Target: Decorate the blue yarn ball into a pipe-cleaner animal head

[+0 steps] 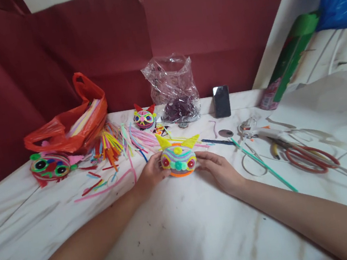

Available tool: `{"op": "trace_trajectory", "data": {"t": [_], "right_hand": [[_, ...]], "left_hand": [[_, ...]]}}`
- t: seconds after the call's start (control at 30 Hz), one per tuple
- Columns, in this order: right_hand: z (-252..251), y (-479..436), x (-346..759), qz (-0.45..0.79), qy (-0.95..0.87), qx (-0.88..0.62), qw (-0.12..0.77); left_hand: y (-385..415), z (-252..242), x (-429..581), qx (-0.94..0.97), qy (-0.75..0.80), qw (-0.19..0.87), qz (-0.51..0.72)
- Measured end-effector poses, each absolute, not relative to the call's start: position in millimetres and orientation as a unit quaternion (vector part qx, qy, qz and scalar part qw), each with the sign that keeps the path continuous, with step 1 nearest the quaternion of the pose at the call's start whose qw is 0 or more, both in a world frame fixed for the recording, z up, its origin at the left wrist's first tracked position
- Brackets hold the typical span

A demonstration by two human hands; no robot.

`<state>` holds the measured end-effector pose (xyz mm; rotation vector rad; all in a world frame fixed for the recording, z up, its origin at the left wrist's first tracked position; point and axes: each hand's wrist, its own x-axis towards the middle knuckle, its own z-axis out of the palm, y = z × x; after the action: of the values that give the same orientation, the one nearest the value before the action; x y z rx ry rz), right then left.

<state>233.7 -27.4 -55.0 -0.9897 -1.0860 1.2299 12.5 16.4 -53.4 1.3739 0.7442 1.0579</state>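
Observation:
A craft animal head point(178, 160) made of coiled pipe cleaners is held between my two hands over the middle of the table. It has pointed yellow ears, red eyes, a green nose and an orange lower edge. My left hand point(153, 171) grips its left side, and my right hand point(218, 169) has its fingers curled against the right side. Some fingertips are hidden behind the head. Beyond it stands a smaller head with red ears point(144, 117). Another head with big green-rimmed eyes point(50, 168) sits at the left.
A red plastic bag point(92, 116) and bundled pipe cleaners point(110, 144) lie at the left. Behind are a clear bag point(175, 90) and a phone point(221, 101). Scissors point(313, 159), a glue gun point(259, 129) and a green pipe cleaner point(265, 166) lie at the right.

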Motion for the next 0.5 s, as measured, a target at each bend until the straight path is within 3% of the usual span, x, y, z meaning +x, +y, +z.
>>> {"op": "trace_trajectory", "data": {"t": [0.5], "right_hand": [[-52.2,-24.0,234.5,0.511,-0.421,-0.443,0.604]], "left_hand": [[17.4,-47.3,9.1,0.593,0.356,0.527,0.494]]}}
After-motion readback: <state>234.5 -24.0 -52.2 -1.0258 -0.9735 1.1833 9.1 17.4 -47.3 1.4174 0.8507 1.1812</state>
